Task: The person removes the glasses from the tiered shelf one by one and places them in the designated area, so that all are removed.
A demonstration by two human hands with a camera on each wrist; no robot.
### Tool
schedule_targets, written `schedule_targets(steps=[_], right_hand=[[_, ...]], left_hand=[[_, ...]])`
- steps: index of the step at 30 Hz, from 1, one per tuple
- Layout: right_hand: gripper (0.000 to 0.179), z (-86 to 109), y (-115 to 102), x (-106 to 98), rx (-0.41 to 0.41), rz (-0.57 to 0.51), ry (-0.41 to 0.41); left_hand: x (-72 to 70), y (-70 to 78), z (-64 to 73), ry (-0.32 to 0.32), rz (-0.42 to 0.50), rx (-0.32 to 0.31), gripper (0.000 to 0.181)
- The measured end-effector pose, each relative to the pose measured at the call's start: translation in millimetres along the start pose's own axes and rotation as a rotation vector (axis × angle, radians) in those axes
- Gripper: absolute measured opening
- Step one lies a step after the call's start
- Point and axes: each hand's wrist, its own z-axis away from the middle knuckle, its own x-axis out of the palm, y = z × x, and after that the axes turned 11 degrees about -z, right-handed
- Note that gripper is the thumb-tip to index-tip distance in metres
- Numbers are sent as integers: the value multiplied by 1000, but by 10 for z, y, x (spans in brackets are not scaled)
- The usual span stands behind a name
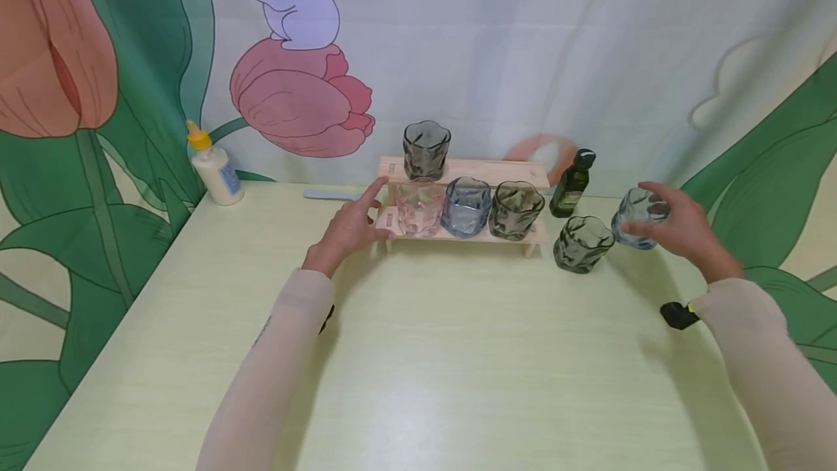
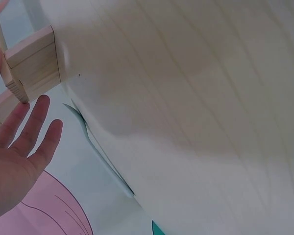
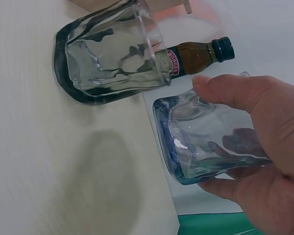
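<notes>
My right hand [image 1: 686,227] grips a pale blue glass [image 3: 206,142] between thumb and fingers, at the right of the table. In the right wrist view its base looks raised off the tabletop. Just left of it stands a grey glass [image 1: 584,246]. At the left end of a two-step wooden rack [image 1: 490,169], my left hand [image 1: 346,231] has its fingers spread; a fingertip touches the wood in the left wrist view. The lower step bears a pink glass [image 1: 419,209], a blue glass [image 1: 466,209] and a grey-green glass [image 1: 516,211]. A dark grey glass [image 1: 426,151] is on the upper step.
A small dark green bottle [image 1: 571,186] with a black cap stands right of the rack. At the back left are a white glue bottle [image 1: 219,174] and a pale blue flat stick [image 1: 330,195]. A printed curtain [image 1: 490,57] hangs behind the table.
</notes>
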Motion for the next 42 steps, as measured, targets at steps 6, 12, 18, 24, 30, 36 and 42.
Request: schedule_targets(steps=[6,12,18,24,30,36,42], right_hand=[[91,4,103,76,5,11,-10],[91,-30,241,159,9,6,-41],[89,-45,310,231,-1,-6,-65],[90,-50,323,286,8,18,-81],[93,-62,391,321,10,29,-79],[92,-69,398,357,-12,1,-75],[96,-70,396,362,-3,-17,-96]], left_hand=[[3,11,-1,-3,4,-7,104],[-3,17,6,-3,-2,-19,105],[5,-6,16,8,10,7,105],[4,-14,15,8,19,8,105],[-12,-5,29,7,21,16,104],[-3,-12,17,2,23,10,104],[-1,-14,20,7,24,12,104]])
